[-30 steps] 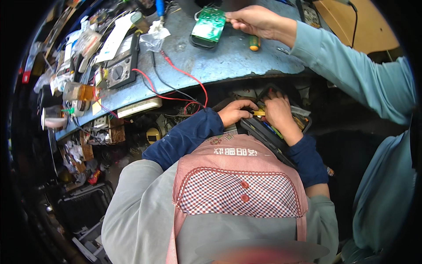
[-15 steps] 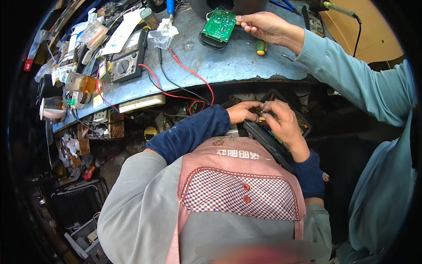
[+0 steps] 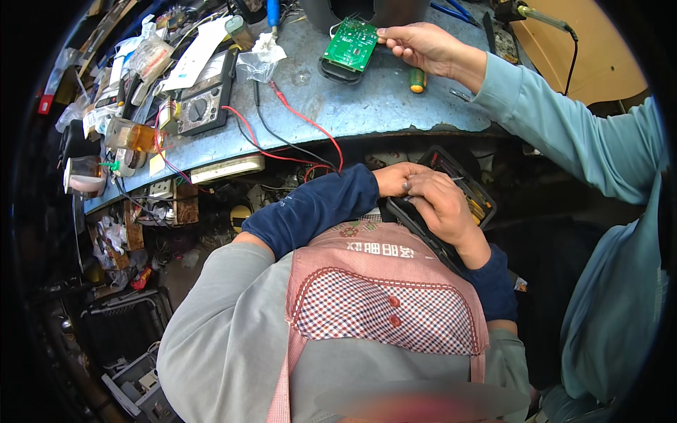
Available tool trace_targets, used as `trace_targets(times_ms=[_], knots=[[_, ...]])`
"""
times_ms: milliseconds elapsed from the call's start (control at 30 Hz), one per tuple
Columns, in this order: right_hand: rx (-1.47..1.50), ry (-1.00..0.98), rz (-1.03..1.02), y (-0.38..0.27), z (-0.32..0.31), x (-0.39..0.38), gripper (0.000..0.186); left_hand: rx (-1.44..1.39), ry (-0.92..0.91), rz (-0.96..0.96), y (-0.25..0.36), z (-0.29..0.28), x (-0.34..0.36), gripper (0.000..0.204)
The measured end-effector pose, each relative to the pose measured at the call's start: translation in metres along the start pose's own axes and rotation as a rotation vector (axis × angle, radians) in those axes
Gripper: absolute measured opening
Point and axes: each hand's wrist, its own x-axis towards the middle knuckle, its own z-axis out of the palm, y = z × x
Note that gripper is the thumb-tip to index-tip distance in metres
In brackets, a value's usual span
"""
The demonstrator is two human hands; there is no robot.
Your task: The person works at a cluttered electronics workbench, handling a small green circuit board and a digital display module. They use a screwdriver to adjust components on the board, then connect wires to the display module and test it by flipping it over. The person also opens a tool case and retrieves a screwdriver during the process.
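Over an opened black tool case (image 3: 451,158) at my lap, my two hands come together. My left hand (image 3: 396,180) reaches in from the left, its fingers curled and partly covered by the other hand. Bent over those fingertips lies my right hand (image 3: 444,204), its fingers drawn in. Whatever is between the fingers is hidden. Yellow-handled tools (image 3: 478,208) lie in the case beside my right hand. Across the bench, another person's hand (image 3: 430,46) pinches the edge of a green circuit board (image 3: 351,46), which is over a black casing (image 3: 341,73).
On the blue bench (image 3: 310,106) lie a multimeter (image 3: 201,109) with red and black leads and a green-and-yellow screwdriver handle (image 3: 417,81). Bottles, papers and bags crowd the left side. A soldering iron (image 3: 543,17) is at the upper right. The co-worker's sleeve (image 3: 564,120) spans the right.
My right hand has shifted up and left, closing over my left fingertips. More of the case's yellow tools show. The co-worker's hand and circuit board have barely moved.
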Motion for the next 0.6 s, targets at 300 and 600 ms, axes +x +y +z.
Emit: trace_targets(times_ms=[300, 600], knots=[[0.045, 0.242, 0.396, -0.001, -0.038, -0.011, 0.014, -0.092, 0.184, -0.013, -0.01, -0.002, 0.002, 0.024], [-0.31, -0.076, 0.74, 0.036, -0.028, -0.052, 0.022, -0.15, 0.223, -0.178, -0.01, 0.002, 0.005, 0.028]])
